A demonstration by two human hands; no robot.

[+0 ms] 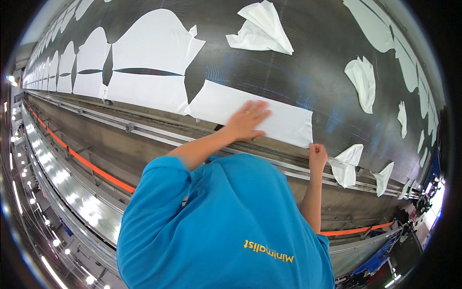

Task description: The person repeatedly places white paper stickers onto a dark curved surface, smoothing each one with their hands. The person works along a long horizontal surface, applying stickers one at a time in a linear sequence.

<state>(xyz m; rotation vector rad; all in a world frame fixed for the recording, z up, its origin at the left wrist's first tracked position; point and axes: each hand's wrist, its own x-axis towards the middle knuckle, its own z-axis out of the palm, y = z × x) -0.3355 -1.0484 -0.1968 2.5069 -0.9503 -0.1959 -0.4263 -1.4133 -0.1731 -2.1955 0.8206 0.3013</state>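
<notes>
A long white fabric piece (285,115) lies along the near edge of a dark table with blue marks. My left hand (249,121), slightly blurred, is palm down on its middle with the fingers spread. At the piece's near right corner, my right hand (317,155) pinches the fabric between thumb and fingers. Its left end meets a flat white piece (148,92), which lies below a larger curved white piece (155,43). Just right of my right hand, a crumpled white cloth piece (346,166) hangs partly over the table edge.
More crumpled pieces lie on the dark table (310,65), one at the far side (263,29) and one at the right (362,83). Metal rails (151,133) run along the near edge. An orange strip (97,166) passes behind me.
</notes>
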